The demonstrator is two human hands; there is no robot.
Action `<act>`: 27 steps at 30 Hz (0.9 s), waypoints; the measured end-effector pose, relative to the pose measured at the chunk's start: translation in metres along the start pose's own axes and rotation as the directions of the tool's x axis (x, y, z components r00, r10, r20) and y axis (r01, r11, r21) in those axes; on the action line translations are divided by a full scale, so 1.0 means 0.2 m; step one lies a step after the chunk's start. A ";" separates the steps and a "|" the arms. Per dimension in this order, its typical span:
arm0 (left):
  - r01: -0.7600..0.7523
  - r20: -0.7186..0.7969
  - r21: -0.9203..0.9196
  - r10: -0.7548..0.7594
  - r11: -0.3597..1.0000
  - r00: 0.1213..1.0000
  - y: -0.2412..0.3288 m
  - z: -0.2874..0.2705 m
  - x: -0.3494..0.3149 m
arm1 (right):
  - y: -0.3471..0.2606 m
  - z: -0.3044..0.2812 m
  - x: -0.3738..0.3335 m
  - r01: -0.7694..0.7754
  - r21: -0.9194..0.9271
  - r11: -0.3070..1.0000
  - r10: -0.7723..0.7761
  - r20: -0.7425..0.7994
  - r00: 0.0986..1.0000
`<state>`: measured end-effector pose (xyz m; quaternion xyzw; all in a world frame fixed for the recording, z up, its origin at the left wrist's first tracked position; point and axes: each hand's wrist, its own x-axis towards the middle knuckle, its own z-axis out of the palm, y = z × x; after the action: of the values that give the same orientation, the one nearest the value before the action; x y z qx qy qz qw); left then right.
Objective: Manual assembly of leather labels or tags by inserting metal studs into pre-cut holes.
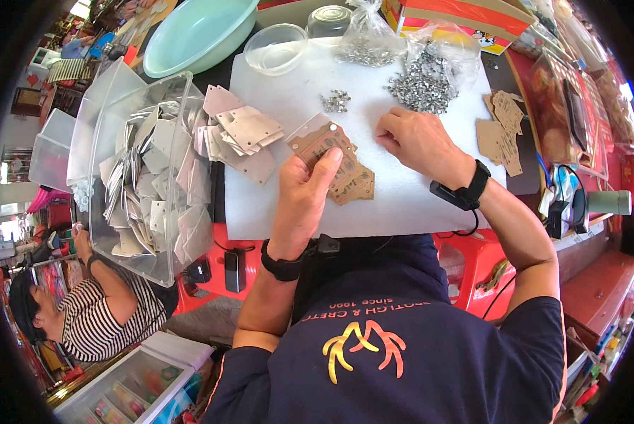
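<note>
Metal pieces (421,88) on the mat (260,205)

White sheet (253,212) — on it metal pieces (421,90), pale cards (249,127), brown cards (499,145), clear bowl (276,51).

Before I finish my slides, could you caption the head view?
Left hand holding brown cards over a white sheet, right hand near small metal pieces.

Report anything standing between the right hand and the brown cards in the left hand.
Nothing visible stands between the right hand and the brown cards in the left hand; the small cluster of metal pieces lies farther out on the white sheet.
</note>
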<state>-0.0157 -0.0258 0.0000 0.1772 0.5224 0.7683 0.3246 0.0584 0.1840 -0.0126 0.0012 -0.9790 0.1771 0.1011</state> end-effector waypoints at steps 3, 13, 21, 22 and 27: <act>-0.047 -0.001 0.126 0.048 0.991 0.999 0.01 0.02 0.00 | -0.02 -0.01 0.00 -0.005 -0.063 0.998 0.006 0.013 1.000; -0.051 0.012 0.166 0.049 0.985 0.999 0.02 0.03 0.00 | -0.07 -0.12 0.00 -0.073 0.388 0.919 0.098 -0.044 0.994; -0.130 -0.008 0.226 0.136 0.965 0.991 0.02 0.10 0.02 | -0.27 -0.14 -0.02 -0.012 0.611 0.792 0.153 -0.179 0.972; -0.131 -0.007 0.226 0.136 0.965 0.991 0.02 0.10 0.03 | -0.27 -0.14 -0.02 -0.012 0.610 0.793 0.153 -0.180 0.972; -0.141 -0.017 0.208 0.148 0.968 0.989 0.02 0.11 0.02 | -0.28 -0.12 -0.03 0.020 0.599 0.800 0.183 -0.275 0.944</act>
<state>-0.0063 -0.0082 0.0128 0.2350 0.5901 0.7344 0.2390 0.0711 0.1398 0.0286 -0.0385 -0.8435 0.4766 0.2447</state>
